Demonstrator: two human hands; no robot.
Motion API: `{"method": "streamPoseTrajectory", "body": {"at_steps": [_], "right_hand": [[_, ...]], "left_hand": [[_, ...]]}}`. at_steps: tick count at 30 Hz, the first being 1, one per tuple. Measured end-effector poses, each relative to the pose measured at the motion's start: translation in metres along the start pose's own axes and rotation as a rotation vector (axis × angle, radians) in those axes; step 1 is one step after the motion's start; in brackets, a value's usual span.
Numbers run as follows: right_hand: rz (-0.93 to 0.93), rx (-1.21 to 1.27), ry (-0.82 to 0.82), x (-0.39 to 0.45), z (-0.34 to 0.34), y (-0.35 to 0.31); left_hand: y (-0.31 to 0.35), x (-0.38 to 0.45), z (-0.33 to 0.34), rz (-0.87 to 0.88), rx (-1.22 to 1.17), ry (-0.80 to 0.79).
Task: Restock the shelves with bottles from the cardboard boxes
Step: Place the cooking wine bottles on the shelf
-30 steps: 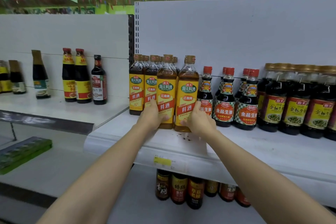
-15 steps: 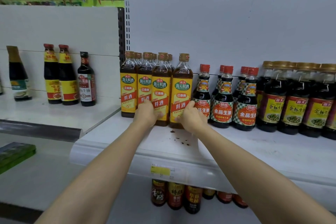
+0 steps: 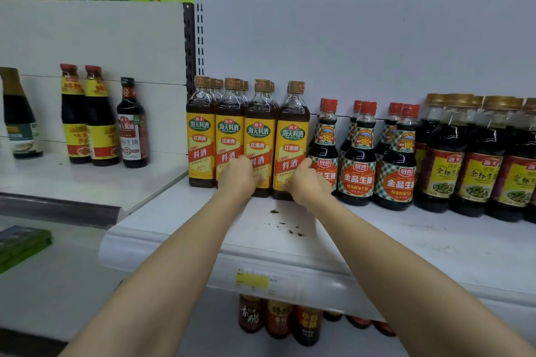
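I have both arms stretched out to the white shelf (image 3: 406,243) at 12 o'clock. My left hand (image 3: 239,180) curls around the foot of the third cooking wine bottle (image 3: 259,139), and my right hand (image 3: 307,182) grasps the fourth cooking wine bottle (image 3: 292,142) at its base, fingers wrapped toward its right side. Both bottles stand upright in the front row of yellow-labelled cooking wine bottles (image 3: 214,136), shoulder to shoulder, with more gold caps behind them. At 1 o'clock the red-capped soy sauce bottles (image 3: 359,153) stand just beside the fourth bottle; I cannot tell whether they touch. Further toward 2 o'clock the gold-capped dark bottles (image 3: 475,159) run to the frame edge. Bare shelf lies between the row and the shelf's front lip, with dark crumbs (image 3: 287,226) near my right wrist. A yellow price tag (image 3: 252,280) sits on the lip. At 10 o'clock the neighbouring shelf (image 3: 87,182) holds a few sauce bottles (image 3: 101,119), well apart from mine, with open board around them.
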State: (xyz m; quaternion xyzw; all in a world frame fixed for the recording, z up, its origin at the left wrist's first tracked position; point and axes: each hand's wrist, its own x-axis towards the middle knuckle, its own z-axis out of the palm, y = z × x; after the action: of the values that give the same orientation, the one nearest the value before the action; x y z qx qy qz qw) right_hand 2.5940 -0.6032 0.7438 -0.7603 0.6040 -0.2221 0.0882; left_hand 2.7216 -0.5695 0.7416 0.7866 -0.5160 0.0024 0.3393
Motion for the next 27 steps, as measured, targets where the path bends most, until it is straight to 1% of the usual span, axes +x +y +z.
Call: {"method": "streamPoseTrajectory", "body": {"at_steps": [5, 7, 10, 13, 18, 22, 27], "right_hand": [[0.0, 0.006, 0.003, 0.006, 0.002, 0.002], [0.001, -0.028, 0.012, 0.007, 0.001, 0.002], [-0.005, -0.1, 0.026, 0.011, -0.004, 0.005], [-0.044, -0.218, -0.03, 0.011, -0.008, 0.004], [-0.076, -0.235, -0.06, -0.002, -0.01, 0.004], [-0.097, -0.19, -0.131, -0.017, -0.017, 0.007], [-0.163, -0.201, -0.181, -0.045, -0.024, 0.004]], "left_hand": [[0.003, 0.003, 0.0, 0.019, 0.027, -0.015], [0.004, 0.006, 0.001, 0.02, 0.039, -0.023], [0.007, 0.005, 0.001, 0.043, 0.159, -0.002], [0.004, 0.003, -0.001, 0.067, 0.272, 0.036], [-0.005, -0.004, -0.006, 0.111, 0.217, -0.055], [-0.01, -0.019, -0.018, 0.132, 0.208, -0.136], [-0.015, -0.043, -0.041, 0.149, 0.119, -0.153]]}}
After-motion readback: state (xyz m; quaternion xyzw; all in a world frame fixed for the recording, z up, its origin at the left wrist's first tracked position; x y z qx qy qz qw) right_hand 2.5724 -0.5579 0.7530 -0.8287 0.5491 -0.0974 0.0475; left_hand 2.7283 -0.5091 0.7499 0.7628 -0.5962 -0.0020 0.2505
